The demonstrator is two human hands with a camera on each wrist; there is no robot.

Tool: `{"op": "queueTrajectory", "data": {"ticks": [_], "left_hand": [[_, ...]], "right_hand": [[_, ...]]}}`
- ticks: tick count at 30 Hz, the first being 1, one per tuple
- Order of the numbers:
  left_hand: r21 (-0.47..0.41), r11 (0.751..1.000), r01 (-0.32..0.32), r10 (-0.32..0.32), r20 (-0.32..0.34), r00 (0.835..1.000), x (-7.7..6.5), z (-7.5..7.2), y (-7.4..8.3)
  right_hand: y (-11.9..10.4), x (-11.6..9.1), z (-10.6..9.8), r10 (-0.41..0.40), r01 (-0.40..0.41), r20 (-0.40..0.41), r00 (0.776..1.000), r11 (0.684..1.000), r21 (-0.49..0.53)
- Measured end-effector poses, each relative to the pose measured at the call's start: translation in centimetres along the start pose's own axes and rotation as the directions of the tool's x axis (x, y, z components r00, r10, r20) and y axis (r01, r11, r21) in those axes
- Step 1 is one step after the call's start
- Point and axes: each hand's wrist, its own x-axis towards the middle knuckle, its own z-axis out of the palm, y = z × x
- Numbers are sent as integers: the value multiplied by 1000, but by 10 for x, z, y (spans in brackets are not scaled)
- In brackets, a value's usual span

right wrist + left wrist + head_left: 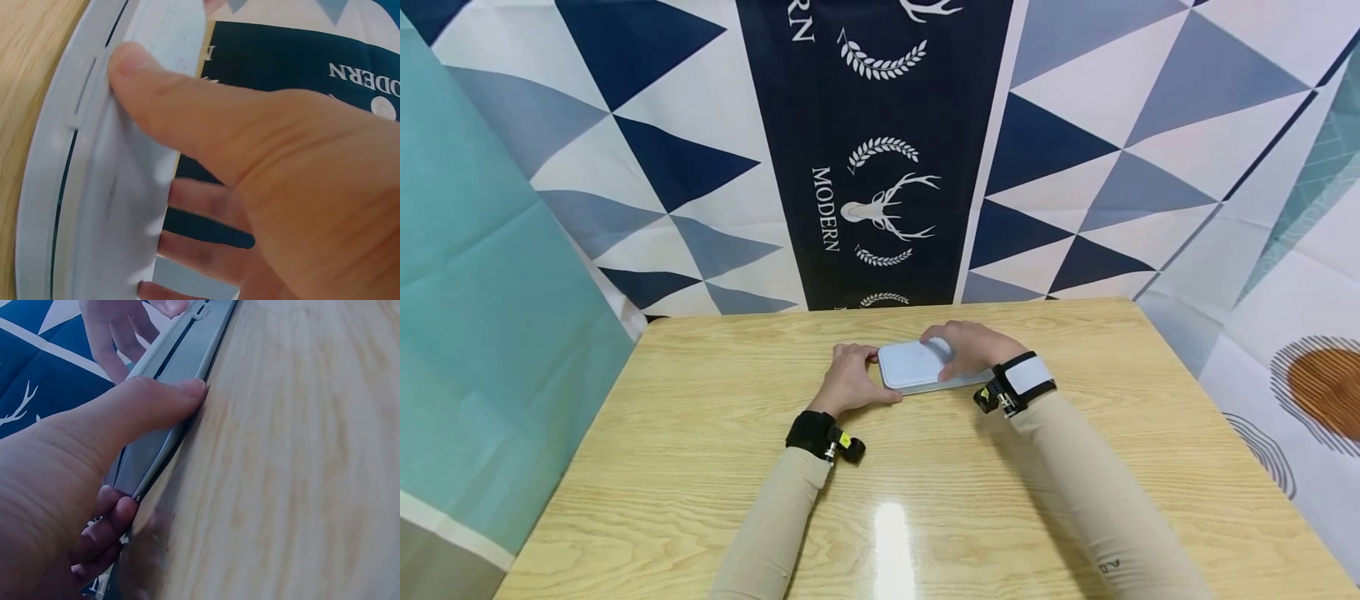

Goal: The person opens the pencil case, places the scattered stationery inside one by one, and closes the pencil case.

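Note:
A flat, pale blue-grey lidded case (pixel 913 364) with rounded corners lies near the far side of the wooden table. My left hand (pixel 850 379) holds its left end. In the left wrist view that thumb lies along the near edge of the case (pixel 147 459), with curled fingertips at its end. From above, my right hand (pixel 973 346) grips the lid across its width and hides part of its right half. The right wrist view shows this thumb on the near edge of the lid (pixel 134 162), with fingers at the far edge. A narrow dark seam runs between lid and base, beside a small clasp (pixel 86 90).
The wood-grain table (pixel 700 500) spreads out in front of the case. A patterned cloth (pixel 880 150) hangs behind the table's far edge, with more cloth at both sides. Each wrist wears a black strap (pixel 811 433) carrying a small camera.

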Motion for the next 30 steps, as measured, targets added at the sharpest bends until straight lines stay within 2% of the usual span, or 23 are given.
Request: {"op": "queueTrajectory", "data": {"ticks": [7,18,30], "left_hand": [[3,1000,-16,16,-12,1000,0,0,0],[-2,1000,-19,19,-5,1000,1,1,1],[4,1000,-24,24,-15,1000,-1,1,1]], "right_hand": [[-1,10,-2,21,-20,17,1000,998,-65],[-4,7,-3,62,-59,22,998,992,-109],[-5,6,-2,83,-79,33,996,992,-98]]}}
